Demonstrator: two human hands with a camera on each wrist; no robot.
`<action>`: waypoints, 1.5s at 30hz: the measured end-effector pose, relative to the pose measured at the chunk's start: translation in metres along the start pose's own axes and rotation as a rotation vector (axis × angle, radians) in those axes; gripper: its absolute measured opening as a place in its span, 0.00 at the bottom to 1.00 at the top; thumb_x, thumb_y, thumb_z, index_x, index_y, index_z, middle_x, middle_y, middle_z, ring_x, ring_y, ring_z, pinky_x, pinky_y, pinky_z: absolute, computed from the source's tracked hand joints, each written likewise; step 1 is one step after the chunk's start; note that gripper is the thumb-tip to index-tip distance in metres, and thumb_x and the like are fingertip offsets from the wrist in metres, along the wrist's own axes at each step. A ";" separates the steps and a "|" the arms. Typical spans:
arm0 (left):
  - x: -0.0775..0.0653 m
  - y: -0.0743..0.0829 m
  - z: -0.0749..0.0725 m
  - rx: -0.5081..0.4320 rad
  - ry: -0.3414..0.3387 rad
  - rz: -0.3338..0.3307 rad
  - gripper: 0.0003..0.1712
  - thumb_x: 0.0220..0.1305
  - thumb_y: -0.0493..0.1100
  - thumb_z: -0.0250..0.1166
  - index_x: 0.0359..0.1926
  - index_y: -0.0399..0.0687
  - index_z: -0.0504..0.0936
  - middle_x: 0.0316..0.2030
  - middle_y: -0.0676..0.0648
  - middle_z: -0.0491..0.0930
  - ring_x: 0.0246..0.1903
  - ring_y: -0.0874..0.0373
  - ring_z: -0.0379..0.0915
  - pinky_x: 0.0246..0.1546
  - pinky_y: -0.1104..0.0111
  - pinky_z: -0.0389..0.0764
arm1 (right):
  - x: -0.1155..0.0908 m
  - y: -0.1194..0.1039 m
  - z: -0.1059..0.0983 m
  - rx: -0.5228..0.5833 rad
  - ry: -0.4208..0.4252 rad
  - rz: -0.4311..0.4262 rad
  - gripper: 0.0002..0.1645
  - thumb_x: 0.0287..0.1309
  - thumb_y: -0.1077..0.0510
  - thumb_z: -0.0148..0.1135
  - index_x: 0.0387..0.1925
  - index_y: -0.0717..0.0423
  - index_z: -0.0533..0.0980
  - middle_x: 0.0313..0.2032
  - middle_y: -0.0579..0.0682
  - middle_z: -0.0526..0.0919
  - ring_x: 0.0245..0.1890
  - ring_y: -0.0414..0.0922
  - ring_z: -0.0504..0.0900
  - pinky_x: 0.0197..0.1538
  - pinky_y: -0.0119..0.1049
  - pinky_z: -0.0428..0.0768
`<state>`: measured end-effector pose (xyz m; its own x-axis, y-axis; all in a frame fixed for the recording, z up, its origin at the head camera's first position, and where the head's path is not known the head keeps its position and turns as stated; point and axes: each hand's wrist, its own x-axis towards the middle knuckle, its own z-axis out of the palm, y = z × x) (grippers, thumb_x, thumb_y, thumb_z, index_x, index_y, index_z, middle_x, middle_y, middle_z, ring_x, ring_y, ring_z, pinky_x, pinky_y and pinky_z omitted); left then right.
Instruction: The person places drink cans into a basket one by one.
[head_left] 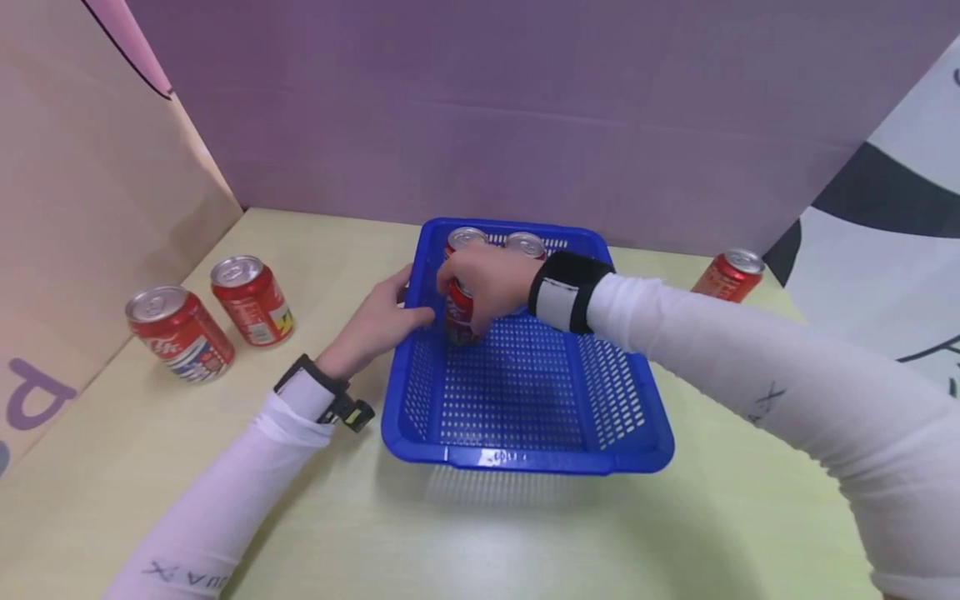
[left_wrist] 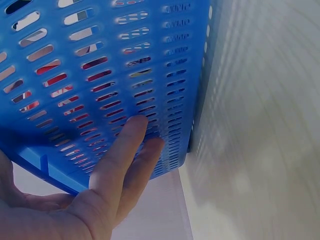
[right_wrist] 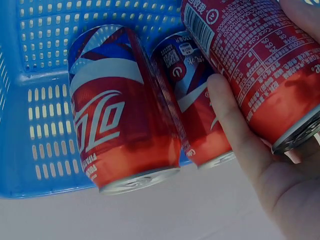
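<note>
A blue plastic basket [head_left: 528, 460] with slotted walls sits on the table. My right hand [head_left: 491, 279] reaches into its left side and grips a red soda can [right_wrist: 255, 65], fingers wrapped along its side. Two more soda cans stand at the basket's far end: one can [right_wrist: 125, 110] shows its front lettering in the right wrist view, and the other can [right_wrist: 192, 97] is right beside the held one. My left hand [head_left: 378, 321] holds the basket's left rim, thumb over the edge. In the left wrist view its fingers [left_wrist: 122, 155] lie against the slotted outer wall.
To the left on the pale table [head_left: 315, 517] stand two red cans, a nearer can [head_left: 183, 333] and a farther can [head_left: 252, 302]. Another can [head_left: 727, 277] is at the far right, partly behind my right sleeve. A purple panel [head_left: 525, 108] rises behind the basket.
</note>
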<state>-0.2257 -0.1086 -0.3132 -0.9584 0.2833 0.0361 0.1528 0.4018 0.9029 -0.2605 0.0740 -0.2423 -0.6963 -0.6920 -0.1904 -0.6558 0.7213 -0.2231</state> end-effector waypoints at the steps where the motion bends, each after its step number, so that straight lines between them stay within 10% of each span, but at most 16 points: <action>1: 0.000 0.000 0.000 -0.003 0.003 0.004 0.38 0.65 0.36 0.59 0.74 0.47 0.59 0.58 0.35 0.73 0.48 0.42 0.77 0.43 0.54 0.83 | 0.000 0.000 0.001 0.002 -0.004 -0.003 0.37 0.38 0.60 0.83 0.55 0.53 0.79 0.46 0.48 0.80 0.46 0.46 0.76 0.50 0.45 0.81; 21: 0.003 0.003 0.005 -0.017 -0.020 0.013 0.39 0.64 0.36 0.59 0.75 0.46 0.58 0.58 0.34 0.73 0.49 0.42 0.77 0.44 0.53 0.82 | -0.025 0.014 0.000 -0.212 0.272 -0.076 0.39 0.43 0.40 0.79 0.57 0.50 0.79 0.47 0.50 0.77 0.43 0.46 0.76 0.44 0.43 0.83; 32: 0.000 -0.001 -0.002 -0.001 0.005 -0.004 0.39 0.63 0.37 0.60 0.75 0.46 0.58 0.61 0.35 0.71 0.54 0.41 0.72 0.50 0.48 0.78 | -0.087 0.071 -0.041 -0.056 0.495 0.150 0.16 0.65 0.50 0.61 0.44 0.59 0.82 0.31 0.52 0.82 0.26 0.46 0.78 0.30 0.40 0.81; 38: -0.003 -0.007 -0.010 0.013 0.020 -0.011 0.39 0.65 0.38 0.59 0.75 0.47 0.57 0.63 0.35 0.69 0.57 0.40 0.70 0.52 0.47 0.76 | -0.114 0.114 -0.018 0.062 0.520 0.308 0.22 0.67 0.47 0.58 0.44 0.63 0.82 0.25 0.54 0.81 0.21 0.48 0.77 0.23 0.41 0.75; 45: -0.007 -0.009 -0.015 0.018 0.030 -0.011 0.39 0.65 0.37 0.59 0.75 0.47 0.57 0.63 0.35 0.69 0.56 0.40 0.71 0.51 0.47 0.77 | -0.122 0.127 0.029 0.460 0.378 0.449 0.42 0.68 0.35 0.52 0.66 0.65 0.64 0.28 0.56 0.80 0.22 0.50 0.78 0.23 0.40 0.78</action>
<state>-0.2242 -0.1277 -0.3154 -0.9667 0.2528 0.0392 0.1462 0.4204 0.8955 -0.2510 0.2492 -0.2749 -0.9758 -0.2160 -0.0344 -0.1537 0.7891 -0.5947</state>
